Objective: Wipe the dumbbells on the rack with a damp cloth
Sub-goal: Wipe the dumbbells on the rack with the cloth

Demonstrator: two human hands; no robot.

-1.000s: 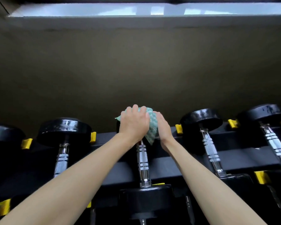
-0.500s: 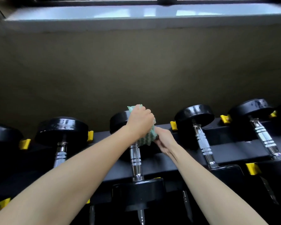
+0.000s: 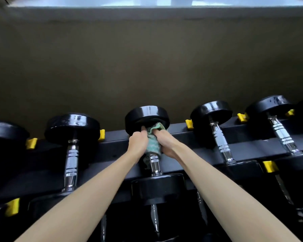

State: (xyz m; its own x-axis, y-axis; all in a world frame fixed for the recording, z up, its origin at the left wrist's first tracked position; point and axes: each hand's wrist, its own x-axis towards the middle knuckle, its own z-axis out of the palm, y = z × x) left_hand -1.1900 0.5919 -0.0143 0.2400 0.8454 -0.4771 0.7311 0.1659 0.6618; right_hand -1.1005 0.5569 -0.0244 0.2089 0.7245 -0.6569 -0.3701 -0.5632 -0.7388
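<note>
Dumbbell [image 3: 147, 116]: heavy, rigid, best left racked; left hand [image 3: 138, 142] and right hand [image 3: 166, 144] curl round soft cloth [image 3: 153, 144] on its handle [image 3: 154, 163], seemingly gripping.

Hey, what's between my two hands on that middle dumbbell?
The green cloth, bunched round the dumbbell's chrome handle; left hand and right hand hold it from either side. The head view shows it.

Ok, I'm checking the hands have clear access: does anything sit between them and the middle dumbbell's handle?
Only the green cloth, as intended: the left hand and the right hand grip it around the upper handle of the middle dumbbell. Nothing else visible stands between them.
</note>
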